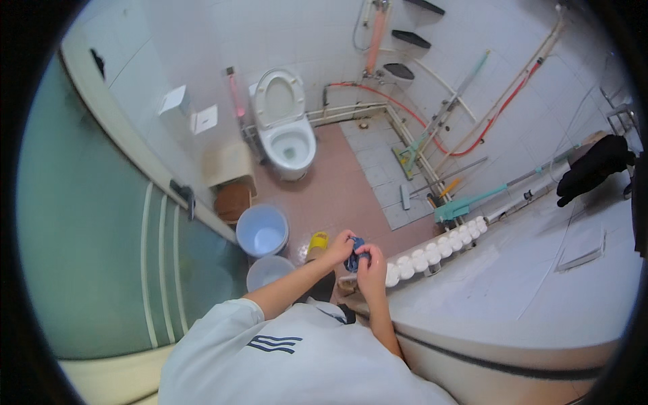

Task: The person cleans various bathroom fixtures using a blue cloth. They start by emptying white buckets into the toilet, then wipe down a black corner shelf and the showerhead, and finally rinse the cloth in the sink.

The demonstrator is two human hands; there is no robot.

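In front of my torso, both hands are on a crumpled dark blue cloth. My left hand grips its left side. My right hand holds it from the right, with the fingers curled over the top. Folds of the cloth show between the two hands, but its full shape is hidden. Below the hands is a yellow slipper on a foot. Nearest on the left stand a light blue bucket and a paler translucent bucket. A row of rounded white radiator columns runs just right of my right hand.
A toilet with its lid raised stands ahead on the pink tiled floor. Mops and a squeegee lean along the right wall, near a red hose. On the left is a green door with a dark handle.
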